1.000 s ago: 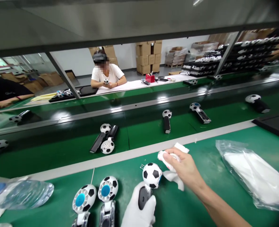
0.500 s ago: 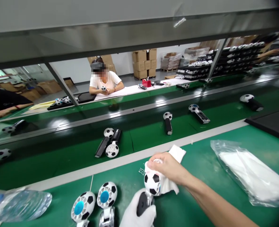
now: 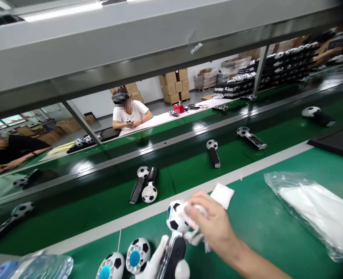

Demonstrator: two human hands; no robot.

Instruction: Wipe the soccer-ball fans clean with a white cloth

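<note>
My left hand, in a white glove, grips the black handle of a device with a football-patterned head. The head tilts up, with a blue part showing on its left side. My bare right hand pinches a white cloth against the right side of that head. Two similar devices with blue discs, one and another, lie left of my left hand. A folded white cloth rests behind my right hand.
A clear bag of white cloths lies at right, near a black tray. A plastic bottle is at lower left. Several devices lie on the green belt. Across it sits a person; another is at far left.
My left hand has raised and turned the device, so its blue part now faces left. My right hand with the cloth has shifted to the head's right side. The camera view has tilted.
</note>
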